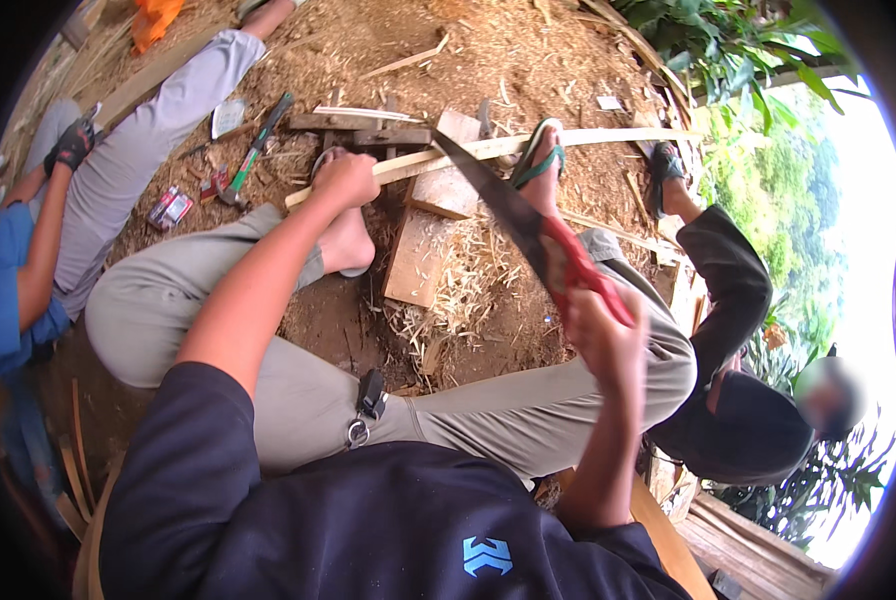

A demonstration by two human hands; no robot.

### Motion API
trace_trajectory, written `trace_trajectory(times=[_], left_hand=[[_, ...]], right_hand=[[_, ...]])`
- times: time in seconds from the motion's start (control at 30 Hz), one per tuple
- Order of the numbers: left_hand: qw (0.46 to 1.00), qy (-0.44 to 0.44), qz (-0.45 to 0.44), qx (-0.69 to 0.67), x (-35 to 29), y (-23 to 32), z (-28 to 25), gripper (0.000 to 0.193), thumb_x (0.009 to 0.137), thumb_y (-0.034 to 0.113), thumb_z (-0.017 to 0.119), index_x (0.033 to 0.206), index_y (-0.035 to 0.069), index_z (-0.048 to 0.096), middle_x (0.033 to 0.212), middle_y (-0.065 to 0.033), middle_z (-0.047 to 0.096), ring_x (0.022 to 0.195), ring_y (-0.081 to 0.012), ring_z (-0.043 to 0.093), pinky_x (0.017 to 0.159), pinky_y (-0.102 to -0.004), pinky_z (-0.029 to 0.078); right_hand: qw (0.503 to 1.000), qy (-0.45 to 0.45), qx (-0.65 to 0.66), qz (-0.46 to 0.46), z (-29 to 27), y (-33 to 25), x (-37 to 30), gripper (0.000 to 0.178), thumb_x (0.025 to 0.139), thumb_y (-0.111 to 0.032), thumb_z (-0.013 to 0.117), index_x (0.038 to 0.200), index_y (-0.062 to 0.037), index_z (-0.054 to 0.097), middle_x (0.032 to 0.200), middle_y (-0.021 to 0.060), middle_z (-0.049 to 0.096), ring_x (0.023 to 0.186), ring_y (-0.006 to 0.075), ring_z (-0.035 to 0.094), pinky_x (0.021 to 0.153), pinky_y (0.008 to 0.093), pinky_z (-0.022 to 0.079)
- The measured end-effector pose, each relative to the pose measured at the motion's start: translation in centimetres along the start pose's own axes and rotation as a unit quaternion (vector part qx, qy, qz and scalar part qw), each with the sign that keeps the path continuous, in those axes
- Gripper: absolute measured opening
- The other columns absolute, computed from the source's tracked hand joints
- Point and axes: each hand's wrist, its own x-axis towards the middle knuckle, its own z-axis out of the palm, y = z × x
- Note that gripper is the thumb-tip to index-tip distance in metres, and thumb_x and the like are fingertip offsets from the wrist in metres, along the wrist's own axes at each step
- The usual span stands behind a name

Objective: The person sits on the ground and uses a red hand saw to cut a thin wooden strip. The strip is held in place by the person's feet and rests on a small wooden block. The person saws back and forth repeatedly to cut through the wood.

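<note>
My right hand (604, 335) is closed around the red handle of a handsaw (493, 195), and the hand looks slightly smeared by motion. The saw's dark blade slants up and left, its tip end meeting a long, pale wooden strip (608, 138). Near the strip's left end, my left hand (348, 180) grips it with the fingers wrapped round. Beneath the strip are wooden blocks (443, 192). My foot in a green-strapped flip-flop (540, 160) is at the strip, right of the blade; whether it presses on it I cannot tell.
A hammer (256, 150) with a green and black handle lies left of my left hand, near a small red packet (171, 208). Wood shavings (458, 275) cover the ground. One person (43, 220) sits at the left, another (733, 400) at the right. Leafy plants (728, 50) stand far right.
</note>
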Motion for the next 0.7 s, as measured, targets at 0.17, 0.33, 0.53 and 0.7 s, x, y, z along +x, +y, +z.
trace_trajectory(times=[0.17,0.33,0.53,0.7], left_hand=[[0.999,-0.031,0.01,-0.028,1.1,0.2,0.4,0.032,0.084,0.014,0.058,0.11,0.007,0.075,0.115,-0.0268,0.071,0.114,-0.0426,0.067,0.098,-0.0513,0.052],[1.0,0.017,-0.003,-0.016,0.1,-0.1,1.0,0.032,0.085,0.014,0.058,0.111,0.007,0.075,0.116,-0.0278,0.071,0.118,-0.0453,0.064,0.108,-0.0525,0.044],[0.998,-0.041,-0.007,-0.043,0.9,0.5,0.3,0.033,0.085,0.015,0.058,0.112,0.007,0.075,0.117,-0.0264,0.071,0.12,-0.0463,0.063,0.106,-0.0542,0.045],[0.999,0.008,-0.002,-0.032,0.9,-1.6,2.3,0.032,0.085,0.015,0.059,0.111,0.006,0.075,0.115,-0.0257,0.072,0.119,-0.0473,0.063,0.104,-0.0543,0.048]], right_hand=[[1.0,0.018,0.011,-0.02,2.4,2.1,3.0,0.016,0.089,-0.014,0.063,0.082,-0.0012,0.069,0.06,-0.0037,0.054,0.051,0.0027,0.046,0.047,0.0233,0.035],[0.999,-0.015,-0.039,-0.009,2.2,2.4,1.8,0.018,0.091,-0.016,0.064,0.089,-0.0009,0.073,0.062,-0.0059,0.054,0.053,0.002,0.046,0.048,0.0235,0.036],[0.998,0.003,-0.052,-0.026,1.2,-2.1,1.7,0.02,0.089,-0.014,0.063,0.078,0.0013,0.068,0.058,-0.0032,0.054,0.052,0.0037,0.047,0.048,0.0254,0.037],[0.99,-0.009,-0.124,-0.072,4.7,1.3,3.0,0.018,0.091,-0.015,0.063,0.086,0.0014,0.069,0.059,-0.0033,0.05,0.057,0.0054,0.046,0.052,0.0296,0.036]])
